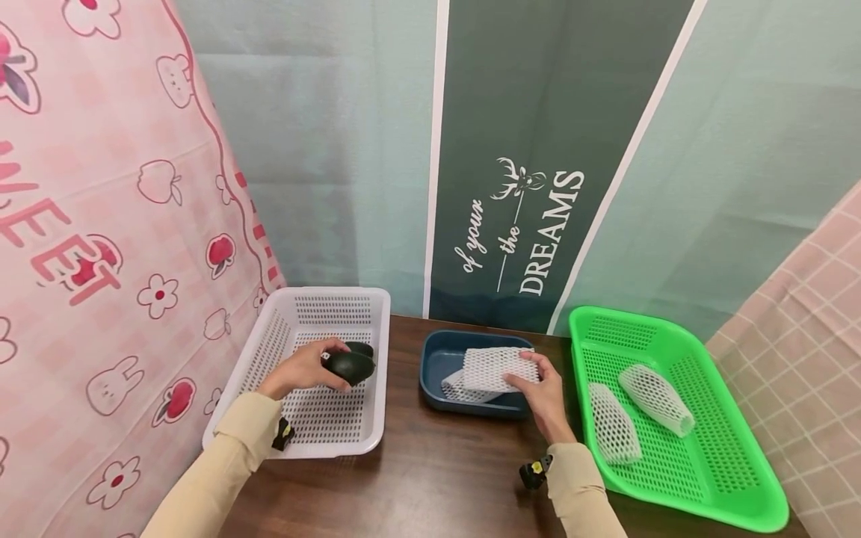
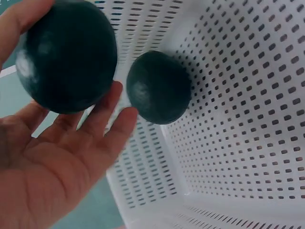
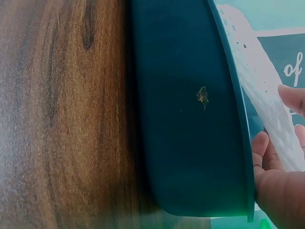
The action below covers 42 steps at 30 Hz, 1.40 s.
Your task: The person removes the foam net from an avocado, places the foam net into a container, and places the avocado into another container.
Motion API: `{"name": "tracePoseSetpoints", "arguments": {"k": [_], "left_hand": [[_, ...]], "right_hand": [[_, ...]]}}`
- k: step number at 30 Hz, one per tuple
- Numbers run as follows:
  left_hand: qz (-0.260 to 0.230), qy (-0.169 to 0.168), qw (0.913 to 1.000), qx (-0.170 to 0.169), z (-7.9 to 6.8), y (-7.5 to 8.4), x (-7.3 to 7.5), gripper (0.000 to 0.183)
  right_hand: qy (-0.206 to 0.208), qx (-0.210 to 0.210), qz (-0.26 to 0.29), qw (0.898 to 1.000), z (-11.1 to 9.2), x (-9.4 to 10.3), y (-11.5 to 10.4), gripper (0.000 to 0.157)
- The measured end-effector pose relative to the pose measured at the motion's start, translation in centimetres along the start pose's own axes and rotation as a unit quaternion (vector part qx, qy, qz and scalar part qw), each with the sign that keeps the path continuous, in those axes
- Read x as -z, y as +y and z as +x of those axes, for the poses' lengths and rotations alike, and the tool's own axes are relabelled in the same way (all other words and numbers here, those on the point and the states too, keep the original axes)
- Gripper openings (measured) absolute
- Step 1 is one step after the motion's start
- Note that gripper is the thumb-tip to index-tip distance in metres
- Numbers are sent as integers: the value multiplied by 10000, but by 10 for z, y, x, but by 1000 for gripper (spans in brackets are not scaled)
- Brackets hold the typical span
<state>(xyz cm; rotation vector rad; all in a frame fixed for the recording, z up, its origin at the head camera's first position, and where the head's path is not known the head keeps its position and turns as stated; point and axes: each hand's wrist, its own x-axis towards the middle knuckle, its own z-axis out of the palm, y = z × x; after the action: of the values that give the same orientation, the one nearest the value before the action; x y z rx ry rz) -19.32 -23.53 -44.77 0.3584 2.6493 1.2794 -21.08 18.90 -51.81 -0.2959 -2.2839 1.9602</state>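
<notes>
My left hand (image 1: 306, 368) holds a smooth, dark green avocado (image 1: 346, 368) between thumb and fingers, over the white perforated basket (image 1: 383, 314). In the left wrist view a second avocado (image 2: 159, 88) sits in the basket, just past the fingertips. My right hand (image 1: 548, 396) pinches a white foam net sleeve (image 1: 494, 370) by its right end, above the blue tray (image 1: 430, 403). The sleeve looks flat. Another foam net (image 1: 457, 387) lies in the tray, partly covered by the held one. The right wrist view shows the tray's outer wall beside the hand.
A green perforated basket (image 1: 747, 463) stands to the right, with two foam net sleeves, one (image 1: 655, 400) near its middle and one (image 1: 613, 426) along its left side. Hanging cloths enclose the back and sides of the brown wooden table (image 1: 430, 471).
</notes>
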Motion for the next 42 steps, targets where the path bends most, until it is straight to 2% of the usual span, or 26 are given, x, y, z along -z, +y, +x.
{"name": "tracePoseSetpoints", "arguments": {"k": [2,8,13,16,20,24,30,35,42], "left_hand": [[104,-99,9999,-75,4,-2,0,60],[348,-220,9992,5,10,-5,0,59],[741,-417,9964,23,12,-6,0,57],[1116,-658,9914,164,12,-7,-2,56],[1572,-951,9823,355,12,-5,-6,53],[1699,-1063,9787,452,15,-2,-11,53],[1215,-1151,9803,1048,18,-2,-16,58],[861,-1196,9790,1408,19,-8,-19,60],[908,-1225,9747,1636,21,-12,-24,58]], "right_hand": [[-40,-13,-34,10000,1,0,0,52],[-173,-35,-104,9998,6,0,0,51],[-338,-31,-271,9991,10,0,-1,51],[-500,68,-393,9980,11,-1,0,51],[-764,248,-865,9930,14,-1,2,50],[-991,501,-1625,9804,17,-1,4,51],[-1035,1197,-2704,9497,17,-5,3,49],[-1031,1396,-3051,9364,13,-8,0,50],[-1164,1836,-3530,9100,13,-10,2,48]]}}
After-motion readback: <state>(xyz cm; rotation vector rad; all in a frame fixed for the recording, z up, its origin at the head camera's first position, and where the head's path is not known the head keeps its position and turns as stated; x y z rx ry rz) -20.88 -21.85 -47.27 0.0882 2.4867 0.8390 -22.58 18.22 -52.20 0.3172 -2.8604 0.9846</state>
